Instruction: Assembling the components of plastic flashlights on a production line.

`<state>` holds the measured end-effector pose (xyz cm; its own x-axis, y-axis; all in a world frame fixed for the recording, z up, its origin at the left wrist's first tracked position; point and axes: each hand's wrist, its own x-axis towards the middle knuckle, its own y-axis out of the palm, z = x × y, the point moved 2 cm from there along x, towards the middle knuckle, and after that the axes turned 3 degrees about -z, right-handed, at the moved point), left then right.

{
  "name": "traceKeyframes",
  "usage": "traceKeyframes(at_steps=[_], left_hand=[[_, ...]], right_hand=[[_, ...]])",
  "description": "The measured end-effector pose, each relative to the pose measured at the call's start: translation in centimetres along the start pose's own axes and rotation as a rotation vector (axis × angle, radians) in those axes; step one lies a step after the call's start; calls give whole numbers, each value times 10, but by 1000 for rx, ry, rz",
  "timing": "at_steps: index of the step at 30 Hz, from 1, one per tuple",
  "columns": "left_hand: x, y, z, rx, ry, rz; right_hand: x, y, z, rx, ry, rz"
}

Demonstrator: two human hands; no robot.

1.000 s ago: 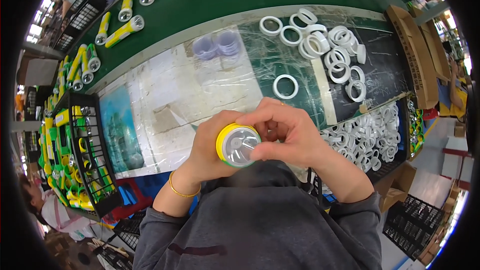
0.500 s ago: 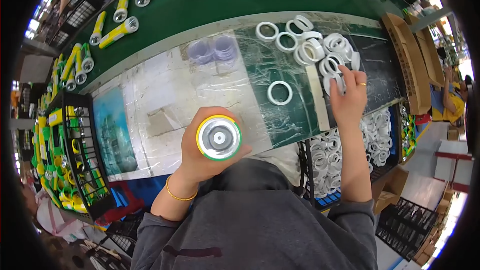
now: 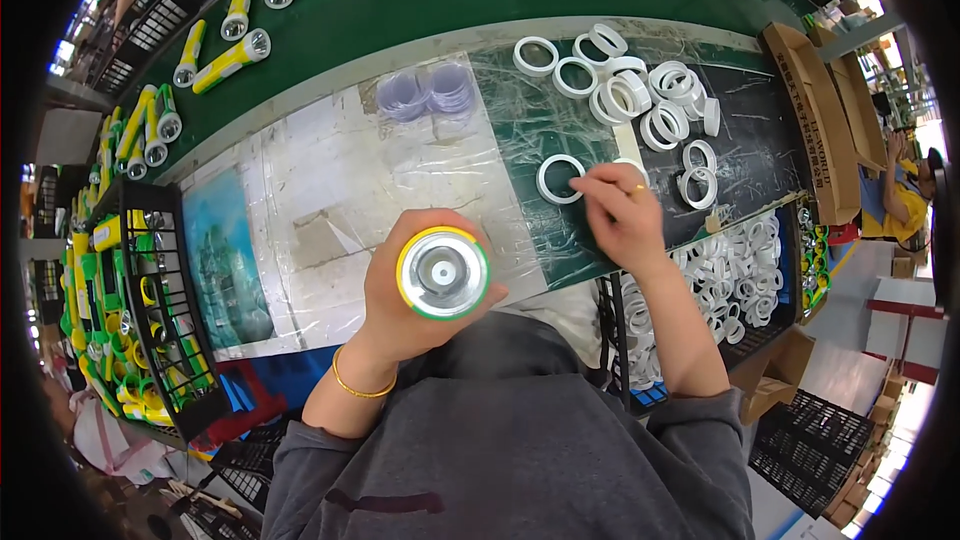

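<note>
My left hand [image 3: 393,285] is wrapped round a flashlight [image 3: 443,273], its round head facing up, with a silver reflector inside a yellow and green rim. Over the green part of the table, my right hand [image 3: 625,218] has its fingertips pinched at the right edge of a lone white ring [image 3: 541,176]. Another white ring [image 3: 634,169] shows partly behind that hand's knuckles; whether the fingers touch it is hidden. Beyond lies a loose pile of white rings [image 3: 621,96]. Two overlapping rings [image 3: 698,186] sit on the dark board to its right.
Clear plastic discs [image 3: 425,95] are stacked toward the table's back. Flashlights [image 3: 232,60] lie on the green surface at far left. A black crate [image 3: 165,290] of flashlights stands left, a bin of white rings [image 3: 745,275] right. Cardboard [image 3: 805,125] borders the right end.
My right hand has moved left from the ring pile to the lone ring. Two rings now lie apart, right of the pile. My left hand still holds the flashlight in nearly the same place.
</note>
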<state>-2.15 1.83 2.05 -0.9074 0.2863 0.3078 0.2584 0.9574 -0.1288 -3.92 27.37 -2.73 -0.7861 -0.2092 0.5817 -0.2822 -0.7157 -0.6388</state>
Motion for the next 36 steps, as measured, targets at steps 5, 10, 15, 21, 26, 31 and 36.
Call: traceKeyframes(at_steps=[5, 10, 15, 21, 26, 31, 36], left_hand=[[-8, -8, -3, -45, -48, -68], [4, 4, -7, 12, 19, -12], [1, 9, -2, -90, -12, 55], [-2, 7, 12, -104, 144, 3], [5, 1, 14, -190, 136, 2], [4, 4, 2, 61, 90, 6], [6, 15, 2, 26, 125, -132]], right_hand=[[1, -56, -9, -57, 390, -140], [10, -43, -7, -230, 236, 366], [23, -43, -10, -214, 179, 479], [89, -71, 71, 314, 178, 336], [123, -33, 124, 378, -281, 579], [129, -36, 144, 249, -351, 737], [127, -30, 149, 97, -374, 670]])
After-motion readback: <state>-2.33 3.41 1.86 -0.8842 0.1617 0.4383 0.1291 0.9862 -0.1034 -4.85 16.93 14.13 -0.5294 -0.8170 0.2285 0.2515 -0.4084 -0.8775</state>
